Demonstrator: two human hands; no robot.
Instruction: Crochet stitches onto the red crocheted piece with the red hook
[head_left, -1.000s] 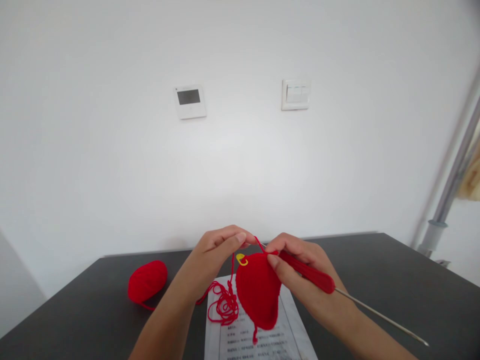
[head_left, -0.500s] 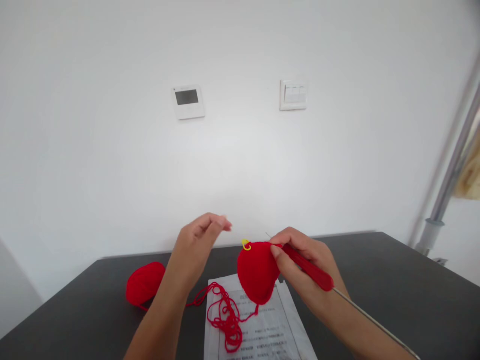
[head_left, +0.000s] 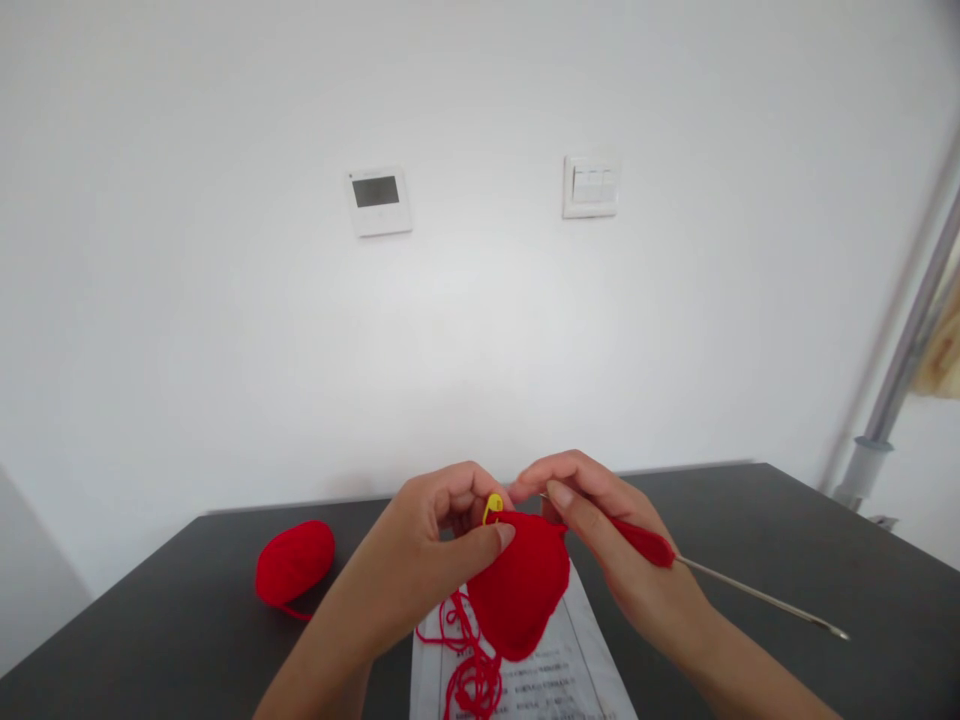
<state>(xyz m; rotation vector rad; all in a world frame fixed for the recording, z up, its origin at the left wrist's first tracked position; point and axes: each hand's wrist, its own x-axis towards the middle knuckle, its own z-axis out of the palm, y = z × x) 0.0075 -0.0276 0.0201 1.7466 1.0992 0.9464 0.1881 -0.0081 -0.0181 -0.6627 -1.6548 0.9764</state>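
Observation:
Between my hands hangs a red crocheted piece [head_left: 525, 590], rounded and narrowing toward its bottom. My left hand [head_left: 450, 535] pinches its upper left edge, thumb in front, beside a yellow stitch marker [head_left: 493, 503] clipped there. In my right hand [head_left: 600, 515] is a crochet hook with a red handle [head_left: 646, 543]; its long metal shaft points down to the right, and its other tip lies near the piece's top edge. Loose red yarn [head_left: 476, 680] lies tangled below the piece on a printed white sheet [head_left: 585, 650].
A red yarn ball [head_left: 295, 563] sits at the left on the dark table [head_left: 187, 620]. On the white wall behind are a thermostat panel [head_left: 379, 202] and a switch plate [head_left: 590, 187]. A metal pipe [head_left: 911, 340] stands at the far right.
My left hand has come right and taken hold of the piece by the marker. The piece hangs slightly lower, and my right hand has shifted off its face, still with the hook.

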